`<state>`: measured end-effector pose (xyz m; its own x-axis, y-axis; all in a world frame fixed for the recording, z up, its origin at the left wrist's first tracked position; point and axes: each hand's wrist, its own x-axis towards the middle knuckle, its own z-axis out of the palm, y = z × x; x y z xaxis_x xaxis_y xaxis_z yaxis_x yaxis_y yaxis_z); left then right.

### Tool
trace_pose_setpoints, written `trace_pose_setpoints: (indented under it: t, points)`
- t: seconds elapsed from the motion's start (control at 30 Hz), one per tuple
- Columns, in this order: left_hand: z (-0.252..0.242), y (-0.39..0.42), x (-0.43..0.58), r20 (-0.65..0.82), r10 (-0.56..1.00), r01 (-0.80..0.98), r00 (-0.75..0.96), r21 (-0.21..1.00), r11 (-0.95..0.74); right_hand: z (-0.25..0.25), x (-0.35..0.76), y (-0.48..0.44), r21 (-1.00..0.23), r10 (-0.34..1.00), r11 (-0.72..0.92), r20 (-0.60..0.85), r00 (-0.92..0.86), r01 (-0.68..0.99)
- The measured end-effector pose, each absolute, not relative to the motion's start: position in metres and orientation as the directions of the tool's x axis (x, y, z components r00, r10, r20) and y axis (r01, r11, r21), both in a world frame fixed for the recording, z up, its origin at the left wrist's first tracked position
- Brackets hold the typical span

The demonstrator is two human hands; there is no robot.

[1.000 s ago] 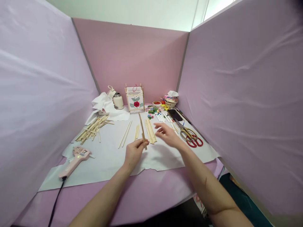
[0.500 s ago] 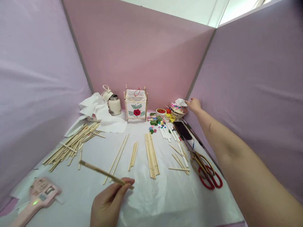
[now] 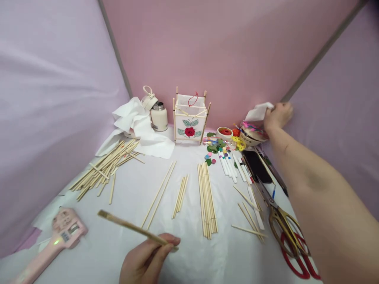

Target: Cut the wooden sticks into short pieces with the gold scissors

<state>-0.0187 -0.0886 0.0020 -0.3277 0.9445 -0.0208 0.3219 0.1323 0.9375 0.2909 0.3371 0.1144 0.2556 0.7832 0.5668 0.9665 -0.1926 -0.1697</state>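
My left hand pinches a bamboo stick near one end, its other end pointing to the left above the table. Far off at the back right, my right hand is closed on a piece of white tissue above a bowl of small craft pieces. The fingertips on the tissue are partly hidden. Between the hands lie a row of long bamboo sticks, a few short sticks and two thin sticks.
A lantern-like frame with a red rose stands at the back, beside a cream flask. A pink glue gun lies front left, below a stick pile. Markers, a phone and scissors lie right.
My right hand has taken hold of the white tissue and raised it a little off the bowl. My left hand keeps the stick. The view has shifted, so the table things appear further right.
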Motion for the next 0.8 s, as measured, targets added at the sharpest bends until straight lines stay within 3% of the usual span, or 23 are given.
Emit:
trace_pose_setpoints:
  t: [0.1,0.17,0.3,0.43,0.6,0.7,0.8]
  points:
    - [0.007,-0.092,-0.017,-0.056,0.917,0.21,-0.395,0.966,0.149,0.135,0.29,0.308,-0.213,0.632,0.063,0.765,0.126,0.975]
    - [0.008,-0.093,-0.016,-0.053,0.887,0.096,-0.46,0.989,0.109,0.144,0.286,0.283,-0.234,0.6,0.207,0.797,0.066,0.95]
    - [0.013,-0.093,-0.018,-0.006,0.872,0.014,-0.489,1.0,0.015,0.14,0.264,0.204,-0.287,0.635,0.287,0.772,0.043,0.914]
    - [0.026,-0.093,-0.026,0.051,0.877,0.269,-0.478,0.959,0.091,0.11,0.224,0.103,-0.364,0.78,0.408,0.616,-0.113,0.837]
    - [0.04,-0.079,-0.044,0.037,0.936,0.58,-0.349,0.793,0.185,0.078,0.185,0.01,-0.508,0.866,0.498,0.325,-0.379,0.703]
    - [0.041,-0.055,-0.047,0.107,0.978,0.726,-0.179,0.685,0.058,0.076,0.187,-0.014,-0.492,0.868,0.482,0.378,-0.321,0.725]
    - [0.034,-0.029,-0.038,0.154,0.986,0.822,-0.066,0.569,-0.034,0.079,0.203,-0.026,-0.334,0.839,0.483,0.44,-0.319,0.81]
